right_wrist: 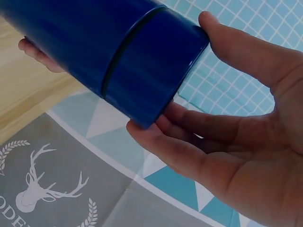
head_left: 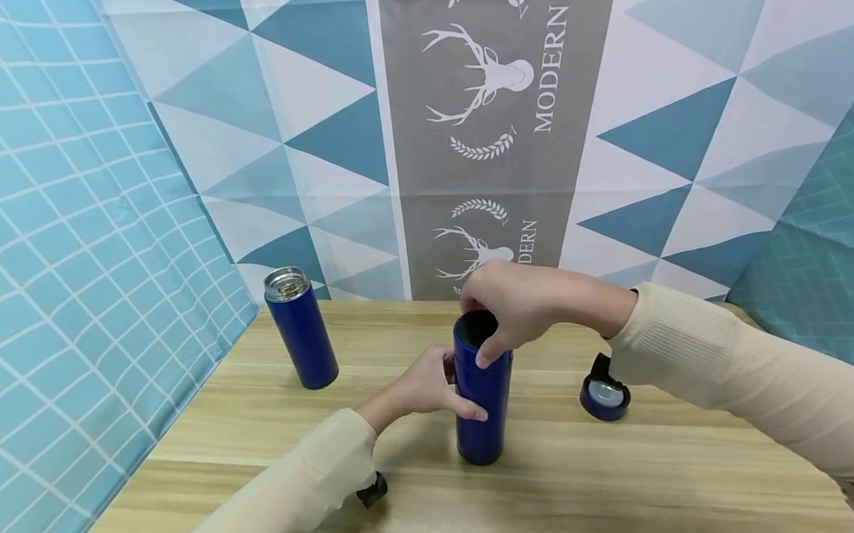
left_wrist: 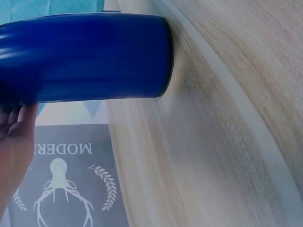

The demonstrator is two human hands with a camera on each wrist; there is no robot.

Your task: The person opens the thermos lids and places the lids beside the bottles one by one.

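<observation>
Head view: Blue vacuum flask (head_left: 482,439) stands upright on the worktop (head_left: 618,479), lower center of the frame.
Left hand (head_left: 431,381): wraps the flask's body.
Right hand (head_left: 511,303): pinches the rim between thumb and fingers.
Top section (right_wrist: 154,66): could slip if that pinch is light.
Flask base (left_wrist: 169,56): could tip should the left hand loosen.

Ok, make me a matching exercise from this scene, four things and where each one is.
1. left hand
2. right hand
3. metal-mouthed bottle
4. blue-rimmed lid

A. at the top of the held bottle
B. on the table, right of that bottle
C. nearest the grid-patterned sheet
D. around that bottle's side

Pairs: 1-D, 2-A, 3-C, 4-B
</observation>
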